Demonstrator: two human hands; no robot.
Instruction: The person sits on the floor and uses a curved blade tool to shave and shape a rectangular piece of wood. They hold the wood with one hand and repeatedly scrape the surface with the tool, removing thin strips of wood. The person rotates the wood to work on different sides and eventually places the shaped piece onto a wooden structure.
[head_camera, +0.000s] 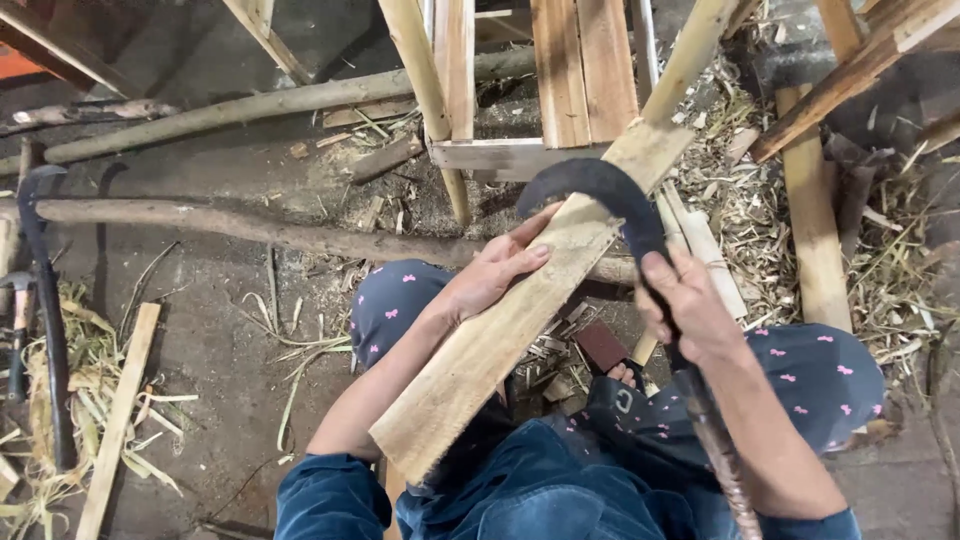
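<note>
Bare concrete floor (200, 300) spreads under everything, littered with bamboo shavings (760, 210), long poles (250, 230) and offcuts, with a second sickle (40, 300) and a hammer (18, 330) lying off to the person's left. Up ahead stands a half-built wooden frame (560, 90).

Seated, knees in dotted trousers, the person props a flat wooden plank (500, 330) slantwise across the lap, its upper end leaning against the frame. The left hand (495, 270) lies on the plank's upper face, fingers spread and nearly flat, thumb over the edge, steadying rather than gripping. The right hand (690, 310) is closed tight round the handle of a curved sickle (610, 190), whose dark blade arcs over the plank's top end.

That plank looks stiff, dry and fairly light, rough-sawn, so splinters seem likely; holding it mid-length on the flat face, well below the blade, looks the safest grip. The sickle seems top-heavy and wants a firm fist low on the handle.

No containers are in view.
</note>
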